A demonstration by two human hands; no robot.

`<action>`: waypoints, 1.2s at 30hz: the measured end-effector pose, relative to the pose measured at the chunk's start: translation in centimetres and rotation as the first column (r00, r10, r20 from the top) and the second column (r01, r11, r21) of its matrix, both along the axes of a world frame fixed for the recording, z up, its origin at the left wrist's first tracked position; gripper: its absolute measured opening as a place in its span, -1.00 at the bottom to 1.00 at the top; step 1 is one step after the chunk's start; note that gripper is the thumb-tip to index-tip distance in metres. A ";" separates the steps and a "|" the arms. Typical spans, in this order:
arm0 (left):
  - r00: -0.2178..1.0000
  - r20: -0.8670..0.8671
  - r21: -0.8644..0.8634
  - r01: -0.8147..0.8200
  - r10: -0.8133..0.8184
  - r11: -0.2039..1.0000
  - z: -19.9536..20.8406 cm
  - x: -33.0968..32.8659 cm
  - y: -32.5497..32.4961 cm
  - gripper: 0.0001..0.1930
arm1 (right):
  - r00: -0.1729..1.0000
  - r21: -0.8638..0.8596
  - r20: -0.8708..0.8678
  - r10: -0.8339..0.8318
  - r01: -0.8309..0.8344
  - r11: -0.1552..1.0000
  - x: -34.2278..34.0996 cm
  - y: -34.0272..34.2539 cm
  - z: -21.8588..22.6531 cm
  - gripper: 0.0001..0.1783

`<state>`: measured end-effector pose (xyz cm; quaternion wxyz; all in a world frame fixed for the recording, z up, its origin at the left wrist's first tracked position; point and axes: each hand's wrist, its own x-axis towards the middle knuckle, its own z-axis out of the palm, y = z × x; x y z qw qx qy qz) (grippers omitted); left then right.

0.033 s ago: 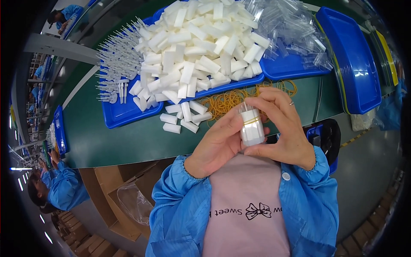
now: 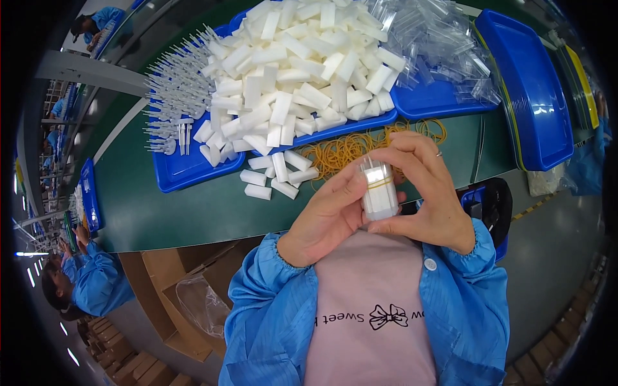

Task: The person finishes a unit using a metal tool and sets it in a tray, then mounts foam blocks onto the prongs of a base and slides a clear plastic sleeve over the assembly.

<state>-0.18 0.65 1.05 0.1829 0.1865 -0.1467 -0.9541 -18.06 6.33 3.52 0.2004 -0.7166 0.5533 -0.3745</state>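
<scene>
Between my two hands is a small bundle [image 2: 380, 197]: white pieces and clear plastic with a yellow rubber band [image 2: 380, 183] around its upper part. My left hand [image 2: 337, 207] is closed along the bundle's left side, thumb pointing up toward the band. My right hand [image 2: 425, 193] grips it from the other side, with fingers arched over its top and the thumb near its lower end. The fingers partly hide the bundle's right side and top. Just beyond my hands lies a heap of loose yellow rubber bands [image 2: 341, 152] on the green table [image 2: 193, 215].
White foam-like blocks [image 2: 302, 64] pile high over a blue tray, with several spilled in front. Thin white stick-like parts [image 2: 177, 90] fill another blue tray [image 2: 193, 175] at left. Clear plastic pieces [image 2: 444, 45] lie far right, beside stacked blue trays [image 2: 531, 96]. A cardboard box [image 2: 154, 276] stands below.
The bundle has shifted slightly in my fingers, and less of its clear upper end stands above my fingertips. Both hands stay nearly in place.
</scene>
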 end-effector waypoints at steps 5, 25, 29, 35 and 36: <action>0.998 -0.018 -0.061 0.057 -0.058 0.997 -0.2 0.1 0.1 -0.42 | 1.000 -0.102 0.022 0.008 -0.006 0.995 -0.2 0.2 -0.3 -0.20; 0.981 -0.176 -0.009 0.078 -0.079 0.997 0.1 0.2 0.1 -0.33 | 0.994 -0.191 -0.110 -0.017 -0.005 0.982 0.2 1.0 0.7 -0.17; 0.980 -0.089 -0.104 0.168 -0.177 0.980 -0.3 0.6 -0.2 -0.33 | 0.999 -0.151 -0.034 0.037 -0.042 0.988 -0.3 0.7 0.6 -0.16; 0.999 0.040 -0.341 0.009 0.004 0.940 -1.1 0.5 0.5 -0.35 | 0.993 -0.113 -0.114 -0.015 0.002 0.994 0.3 0.9 1.2 -0.17; 0.998 0.052 -0.381 -0.001 0.023 0.924 -1.1 0.5 0.6 -0.36 | 0.988 -0.134 -0.152 -0.010 -0.010 0.991 0.2 0.9 1.2 -0.18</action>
